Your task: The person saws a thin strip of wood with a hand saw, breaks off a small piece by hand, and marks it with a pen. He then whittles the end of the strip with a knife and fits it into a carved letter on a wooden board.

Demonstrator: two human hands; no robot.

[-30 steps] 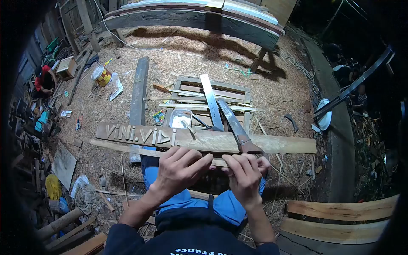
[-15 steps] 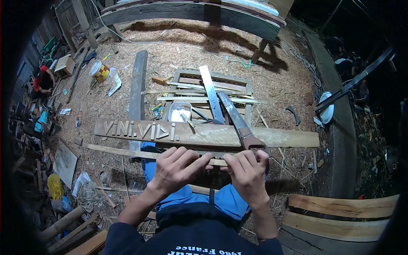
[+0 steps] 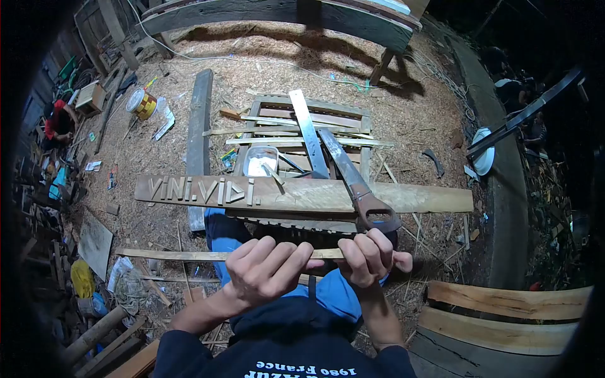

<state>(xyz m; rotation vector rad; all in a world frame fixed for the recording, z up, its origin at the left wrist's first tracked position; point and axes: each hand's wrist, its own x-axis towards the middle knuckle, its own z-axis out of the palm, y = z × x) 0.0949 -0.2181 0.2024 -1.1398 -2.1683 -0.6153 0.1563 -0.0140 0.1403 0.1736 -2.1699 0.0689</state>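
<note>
Wood strip (image 3: pixel 176 254) juts out L, near side of plank (image 3: pixel 302 194); L hand (image 3: pixel 268 268) & R hand (image 3: pixel 368 258), slightly apart, both clamped on its R part, prob. to steady it. Saw (image 3: pixel 351 179) lies across plank's R half, handle twd me, prob. for quick grab.

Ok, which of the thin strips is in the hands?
The long strip jutting left, gripped by left hand and right hand; other strips across the wooden frame lie untouched.
</note>
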